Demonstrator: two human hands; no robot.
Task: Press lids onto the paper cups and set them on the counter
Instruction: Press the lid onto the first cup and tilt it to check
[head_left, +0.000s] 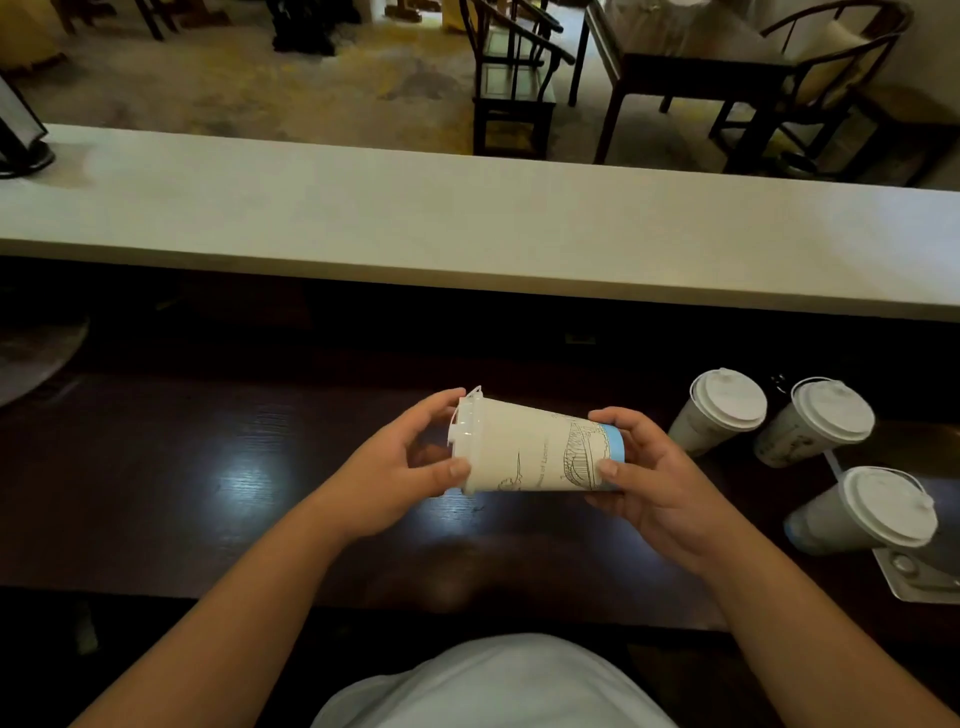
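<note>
A white paper cup (530, 449) with a line drawing and a blue band at its base lies sideways in the air between both hands, above the dark wooden work surface (208, 467). A white plastic lid (464, 423) sits on its mouth, which points left. My left hand (410, 465) curls round the lid end, thumb on the cup wall and fingers behind the rim. My right hand (644, 473) grips the blue base end. Three lidded cups (719, 410) (815, 423) (862, 512) stand on the dark surface at the right.
A long pale counter (467, 218) runs across the view beyond the dark surface. A black stand (21, 140) sits at its far left. A metal tray corner (919, 577) shows at the right edge. Dark wooden chairs and a table (691, 67) stand on the floor behind.
</note>
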